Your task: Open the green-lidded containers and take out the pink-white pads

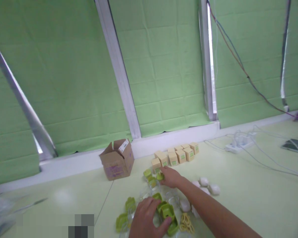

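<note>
My right hand [171,177] reaches out past the clear cups, its fingers closed on a small green plastic part [160,176]. Nearer to me, my left hand [149,218] has thumb and index finger at the edges of a green square-shaped plastic part [167,210], which sits among other green pieces. Clear plastic cups [173,198] stand between and around the hands. More green parts, one of them flower-shaped [130,204], lie left of my left hand. A bundle of yellow cord [186,223] is to its right. White rounded pieces [185,205] lie partly behind my right forearm.
Several small tan boxes [181,156] with green labels stand in rows at the back. An open cardboard box [118,160] is left of them, by the wall. A white power strip [239,143] with cables lies at right, near a dark flat device [295,145]. Clear plastic wrapping [1,211] is at far left.
</note>
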Demonstrator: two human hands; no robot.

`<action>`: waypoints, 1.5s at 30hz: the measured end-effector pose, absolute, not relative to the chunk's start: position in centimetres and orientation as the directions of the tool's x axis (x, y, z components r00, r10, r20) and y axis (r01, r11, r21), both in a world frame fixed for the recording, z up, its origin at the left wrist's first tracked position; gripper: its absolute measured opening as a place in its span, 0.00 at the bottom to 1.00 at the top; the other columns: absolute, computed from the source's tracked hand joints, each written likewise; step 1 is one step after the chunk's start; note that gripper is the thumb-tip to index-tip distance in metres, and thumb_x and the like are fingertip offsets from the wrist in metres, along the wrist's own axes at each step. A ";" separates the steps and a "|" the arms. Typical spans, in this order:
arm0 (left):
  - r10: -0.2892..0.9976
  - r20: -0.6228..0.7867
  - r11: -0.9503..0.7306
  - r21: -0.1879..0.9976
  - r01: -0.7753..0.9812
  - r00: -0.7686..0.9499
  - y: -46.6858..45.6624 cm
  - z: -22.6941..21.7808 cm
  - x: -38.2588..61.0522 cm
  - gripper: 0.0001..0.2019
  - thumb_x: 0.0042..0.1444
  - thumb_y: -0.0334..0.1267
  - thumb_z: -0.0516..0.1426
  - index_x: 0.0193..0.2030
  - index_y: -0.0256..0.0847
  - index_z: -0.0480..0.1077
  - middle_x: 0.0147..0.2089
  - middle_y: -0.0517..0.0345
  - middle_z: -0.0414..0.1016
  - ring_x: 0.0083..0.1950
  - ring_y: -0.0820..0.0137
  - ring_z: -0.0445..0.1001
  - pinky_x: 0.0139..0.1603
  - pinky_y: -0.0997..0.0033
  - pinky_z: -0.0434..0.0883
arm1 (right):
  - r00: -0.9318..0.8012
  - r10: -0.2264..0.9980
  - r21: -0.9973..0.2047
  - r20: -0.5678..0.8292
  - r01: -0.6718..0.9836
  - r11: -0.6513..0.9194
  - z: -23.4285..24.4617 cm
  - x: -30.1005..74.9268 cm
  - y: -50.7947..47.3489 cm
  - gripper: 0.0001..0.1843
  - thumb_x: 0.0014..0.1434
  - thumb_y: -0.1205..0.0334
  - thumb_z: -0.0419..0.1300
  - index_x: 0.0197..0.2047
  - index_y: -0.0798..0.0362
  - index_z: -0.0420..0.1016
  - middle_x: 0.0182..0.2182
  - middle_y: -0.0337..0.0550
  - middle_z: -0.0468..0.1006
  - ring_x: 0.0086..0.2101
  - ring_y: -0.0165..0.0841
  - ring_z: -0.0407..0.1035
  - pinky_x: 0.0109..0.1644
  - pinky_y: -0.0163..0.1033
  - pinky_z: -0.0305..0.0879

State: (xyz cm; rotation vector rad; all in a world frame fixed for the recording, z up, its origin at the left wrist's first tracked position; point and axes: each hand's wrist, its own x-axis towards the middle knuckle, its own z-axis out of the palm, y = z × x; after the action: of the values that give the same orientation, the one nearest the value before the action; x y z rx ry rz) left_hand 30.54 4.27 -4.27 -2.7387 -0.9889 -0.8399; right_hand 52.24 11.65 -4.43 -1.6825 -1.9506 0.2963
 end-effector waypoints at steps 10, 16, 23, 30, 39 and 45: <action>0.553 0.569 -0.784 0.106 0.612 0.609 5.1 -5.2 30.0 0.21 0.48 0.48 0.65 0.49 0.45 0.75 0.49 0.48 0.78 0.50 0.54 0.76 0.52 0.52 0.73 | -0.063 0.948 -0.543 0.312 0.807 0.233 -3.7 53.3 10.0 0.16 0.50 0.63 0.68 0.42 0.59 0.73 0.41 0.50 0.75 0.42 0.41 0.69 0.47 0.43 0.65; 0.562 0.617 -0.778 0.170 0.604 0.550 5.4 -5.7 29.9 0.25 0.48 0.47 0.64 0.54 0.45 0.72 0.51 0.48 0.77 0.53 0.53 0.75 0.53 0.52 0.73 | -0.126 0.895 -0.625 0.429 0.674 0.395 -1.8 54.1 4.5 0.23 0.53 0.65 0.65 0.52 0.51 0.70 0.48 0.44 0.73 0.44 0.35 0.68 0.49 0.38 0.65; 0.411 0.695 -0.887 0.155 0.435 0.590 4.2 -4.7 30.8 0.34 0.50 0.56 0.62 0.60 0.40 0.65 0.50 0.45 0.78 0.50 0.55 0.78 0.49 0.58 0.77 | -0.282 0.891 -0.874 0.355 0.239 0.423 -0.6 53.8 -4.0 0.29 0.51 0.67 0.65 0.57 0.47 0.68 0.50 0.44 0.71 0.46 0.38 0.68 0.45 0.38 0.67; 0.245 0.734 -0.947 0.041 0.318 0.634 2.5 -4.0 32.4 0.25 0.54 0.46 0.60 0.57 0.40 0.66 0.46 0.47 0.80 0.46 0.59 0.80 0.46 0.64 0.79 | -0.199 0.882 -0.896 0.428 0.037 0.443 -2.7 52.6 -5.8 0.26 0.53 0.64 0.66 0.56 0.48 0.70 0.52 0.47 0.71 0.52 0.41 0.66 0.53 0.42 0.65; 0.219 0.782 -0.918 -0.039 0.396 0.584 2.3 -3.9 32.5 0.26 0.47 0.37 0.63 0.54 0.38 0.66 0.46 0.46 0.79 0.46 0.58 0.79 0.46 0.59 0.79 | -0.126 0.872 -0.831 0.472 0.266 0.489 -3.8 51.4 -6.1 0.19 0.66 0.54 0.54 0.57 0.52 0.69 0.53 0.51 0.73 0.53 0.44 0.66 0.59 0.50 0.61; 0.279 0.756 -0.932 0.065 0.356 0.592 1.8 -4.0 33.0 0.29 0.42 0.37 0.65 0.54 0.37 0.65 0.45 0.45 0.77 0.46 0.58 0.78 0.46 0.61 0.78 | -0.149 0.861 -0.733 0.486 0.467 0.495 -3.8 51.5 -6.6 0.24 0.68 0.55 0.50 0.65 0.52 0.60 0.58 0.53 0.69 0.57 0.43 0.62 0.62 0.49 0.57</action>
State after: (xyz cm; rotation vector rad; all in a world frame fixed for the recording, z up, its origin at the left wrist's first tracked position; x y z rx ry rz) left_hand 33.01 1.84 -3.98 -2.7197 -0.5437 -1.2659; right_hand 51.46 -6.56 -3.78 -1.1193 -1.7868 0.5189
